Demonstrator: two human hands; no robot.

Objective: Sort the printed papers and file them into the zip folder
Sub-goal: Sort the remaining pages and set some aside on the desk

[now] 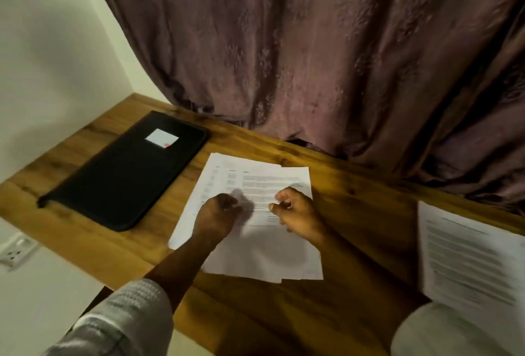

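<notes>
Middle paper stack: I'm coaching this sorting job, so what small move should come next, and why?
Probably square up the middle stack with both hands: its sheets lie skewed, corners offset at the far right and near edge. The left hand and right hand are over it, fingers curled, and the zip folder is closed.

The left hand (218, 213) and right hand (295, 213) cover the middle of the papers (255, 256), and blur hides whether their curled fingers pinch a sheet. The print is too small to read. At the desk's (369, 213) right end a second stack (466, 256) is smeared and cut off by the picture's edge.
</notes>
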